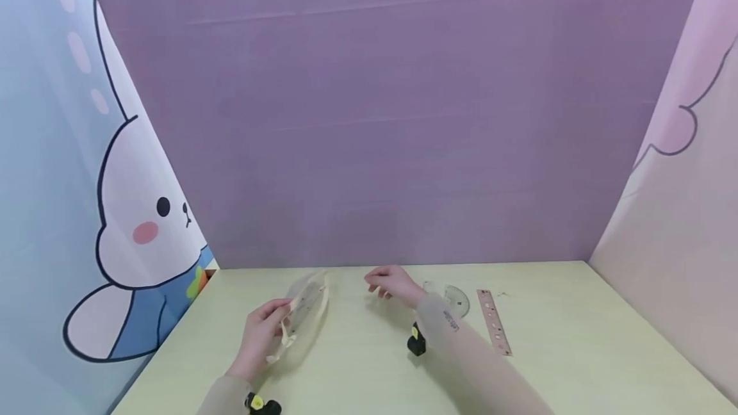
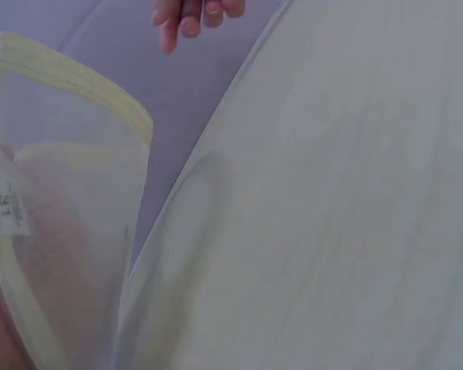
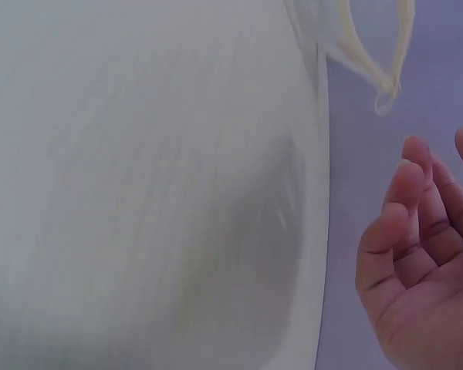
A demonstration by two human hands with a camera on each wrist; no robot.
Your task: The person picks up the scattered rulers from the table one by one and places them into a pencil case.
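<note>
My left hand (image 1: pixel 262 333) grips a see-through mesh pouch (image 1: pixel 304 305) with pale yellow edging, holding it up over the left half of the table. In the left wrist view the pouch (image 2: pixel 81 185) shows a yellow zip band along its upper edge and a small white label (image 2: pixel 13 208) on its side. Its mouth gapes: in the right wrist view two yellow bands (image 3: pixel 405 38) spread from a corner with a small loop. My right hand (image 1: pixel 394 284) hovers to the right of the pouch, apart from it. Its fingers (image 3: pixel 405 193) are loosely bent, with nothing between them.
On the table (image 1: pixel 576 338), right of my right hand, lie a clear protractor (image 1: pixel 458 301) and a pinkish ruler (image 1: pixel 494 322) with cut-out shapes. Part of another clear piece (image 1: pixel 428 285) shows behind the right forearm. A purple backdrop (image 1: pixel 392 146) stands along the far edge.
</note>
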